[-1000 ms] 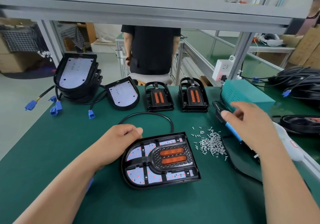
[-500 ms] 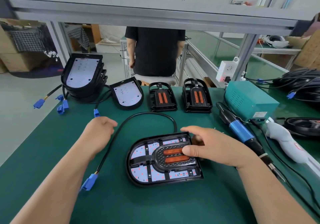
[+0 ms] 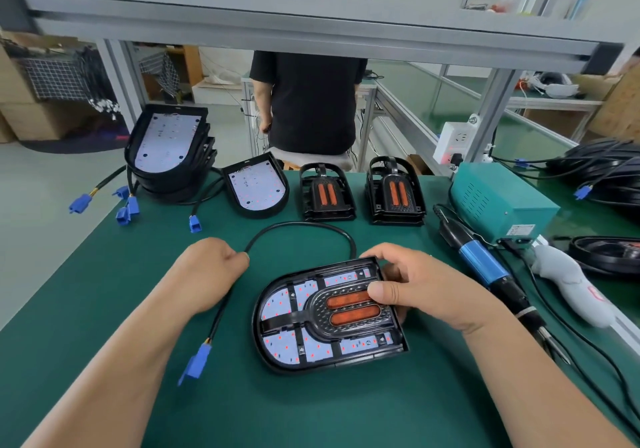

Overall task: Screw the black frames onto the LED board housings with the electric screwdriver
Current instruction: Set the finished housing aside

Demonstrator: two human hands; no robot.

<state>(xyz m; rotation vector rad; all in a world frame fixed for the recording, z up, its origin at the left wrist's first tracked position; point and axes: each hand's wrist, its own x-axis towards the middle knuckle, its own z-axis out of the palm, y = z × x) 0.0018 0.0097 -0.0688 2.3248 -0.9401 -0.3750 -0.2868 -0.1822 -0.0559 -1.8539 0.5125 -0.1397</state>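
An LED board housing (image 3: 294, 347) with a black frame (image 3: 349, 312) and two orange lenses lies on the green mat in front of me. My right hand (image 3: 412, 288) grips its right end, thumb on the frame, fingers curled over the far edge. My left hand (image 3: 211, 267) pinches the housing's black cable (image 3: 301, 226), which ends in a blue connector (image 3: 194, 364) near my left forearm. The electric screwdriver (image 3: 481, 267), blue-bodied, lies on the mat to the right, untouched. The loose screws are hidden behind my right hand.
At the back stand a stack of bare housings (image 3: 169, 150), one single housing (image 3: 258, 188) and two stacks of black frames (image 3: 327, 193) (image 3: 396, 191). A teal power box (image 3: 498, 198), a grey tool (image 3: 571, 285) and coiled cables (image 3: 609, 174) fill the right. A person stands beyond the table.
My right hand left the screwdriver and came onto the housing's right end. My left hand let go of the housing's left side and took the cable, pulling the connector out onto the mat.
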